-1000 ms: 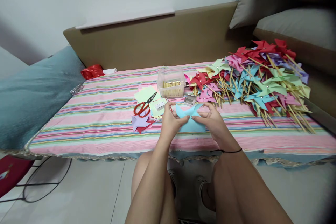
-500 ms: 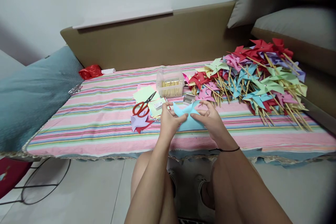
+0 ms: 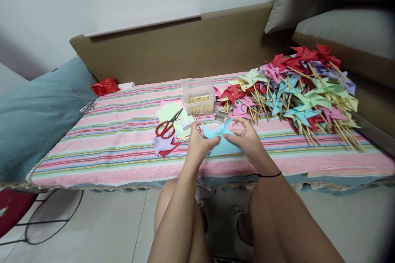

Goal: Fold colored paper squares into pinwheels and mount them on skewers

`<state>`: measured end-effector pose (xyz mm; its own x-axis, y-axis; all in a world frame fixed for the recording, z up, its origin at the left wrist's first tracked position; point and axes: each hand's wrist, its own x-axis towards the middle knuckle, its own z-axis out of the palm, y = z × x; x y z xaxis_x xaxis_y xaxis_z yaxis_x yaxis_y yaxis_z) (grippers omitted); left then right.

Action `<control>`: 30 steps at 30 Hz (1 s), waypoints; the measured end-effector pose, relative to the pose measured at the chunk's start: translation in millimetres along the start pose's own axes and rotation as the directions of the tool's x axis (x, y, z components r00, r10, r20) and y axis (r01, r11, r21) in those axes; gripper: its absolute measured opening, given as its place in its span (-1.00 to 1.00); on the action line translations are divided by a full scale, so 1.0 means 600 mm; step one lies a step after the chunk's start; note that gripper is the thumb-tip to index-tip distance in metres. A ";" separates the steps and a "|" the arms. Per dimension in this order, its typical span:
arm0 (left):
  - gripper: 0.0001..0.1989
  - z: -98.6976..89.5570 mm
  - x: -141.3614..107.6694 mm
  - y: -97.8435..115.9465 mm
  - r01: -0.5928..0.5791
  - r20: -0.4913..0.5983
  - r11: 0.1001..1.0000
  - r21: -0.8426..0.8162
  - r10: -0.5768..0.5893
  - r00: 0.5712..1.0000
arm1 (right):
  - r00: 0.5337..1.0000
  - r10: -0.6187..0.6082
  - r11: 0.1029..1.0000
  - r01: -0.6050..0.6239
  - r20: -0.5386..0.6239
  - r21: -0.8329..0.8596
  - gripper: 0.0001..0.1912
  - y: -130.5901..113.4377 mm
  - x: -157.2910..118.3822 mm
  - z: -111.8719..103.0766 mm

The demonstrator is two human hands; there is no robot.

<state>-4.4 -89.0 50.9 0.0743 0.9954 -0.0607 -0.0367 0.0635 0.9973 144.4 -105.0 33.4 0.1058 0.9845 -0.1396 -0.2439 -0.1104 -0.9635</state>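
Observation:
A light blue sheet of paper (image 3: pixel 226 146) is held up between both hands, its upper corners curling inward. My left hand (image 3: pixel 199 141) pinches its left side, thumb on the front face. On the right side, my right hand (image 3: pixel 247 139) grips it the same way, thumb near the middle. Just beyond lie a small grey open box (image 3: pixel 221 116) and a small white box (image 3: pixel 186 123). To the left, red-handled scissors (image 3: pixel 168 125) rest on light green paper sheets (image 3: pixel 169 112). Cut purple paper (image 3: pixel 163 144) lies over a red piece (image 3: pixel 173 149) nearby.
A clear plastic box (image 3: pixel 200 107) of thin wooden sticks stands behind my hands. Many colourful paper pinwheels (image 3: pixel 311 98) on sticks are piled at the right. A red plastic bag (image 3: pixel 105 86) sits at the far left on the striped cloth (image 3: pixel 108 144).
Both hands keep hold of the blue paper, with its curled top corners shifting slightly. The view has moved a little; the other things lie as before.

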 end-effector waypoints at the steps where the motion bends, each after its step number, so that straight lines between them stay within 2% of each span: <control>1: -0.39 0.001 0.000 0.001 0.016 -0.004 0.999 -0.031 -0.016 1.000 | 1.000 -0.004 1.000 0.004 0.003 -0.001 -0.29 -0.001 0.000 -0.001; 6: -0.38 0.001 0.001 0.005 0.074 -0.054 0.988 -0.134 -0.082 0.995 | 0.999 -0.048 0.998 0.048 -0.011 0.029 -0.33 -0.012 -0.002 -0.001; 11: -0.39 -0.003 0.005 0.009 0.099 -0.133 0.951 -0.294 -0.144 0.981 | 0.997 -0.072 0.978 0.078 -0.041 0.193 -0.65 -0.021 -0.001 -0.006; 14: -0.40 -0.002 0.006 0.012 0.092 -0.155 0.919 -0.382 -0.162 0.974 | 0.999 -0.037 0.966 0.042 -0.022 0.254 -0.75 -0.016 0.000 -0.009; 18: -0.43 0.009 0.004 0.010 0.046 -0.193 0.891 -0.452 -0.148 0.970 | 0.989 0.006 0.968 -0.043 0.149 0.248 -0.77 -0.013 -0.006 -0.004; 21: -0.45 0.020 0.001 0.005 0.006 -0.239 0.884 -0.468 -0.133 0.962 | 0.972 -0.007 0.962 -0.058 0.236 0.267 -0.80 -0.016 -0.014 0.002; 26: -0.46 0.035 -0.003 0.000 -0.025 -0.310 0.885 -0.464 -0.136 0.941 | 0.968 -0.041 0.951 -0.039 0.249 0.306 -0.82 -0.016 -0.016 0.007; 30: -0.48 0.042 -0.004 -0.002 -0.044 -0.344 0.888 -0.457 -0.130 0.930 | 0.973 -0.018 0.949 -0.056 0.230 0.309 -0.76 -0.009 -0.011 0.011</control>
<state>20.3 -93.2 51.1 -0.2687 0.9421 -0.2007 -0.4915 0.0451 0.8697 138.9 -110.3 41.1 -0.1143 0.9912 -0.0662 -0.5357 -0.1176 -0.8362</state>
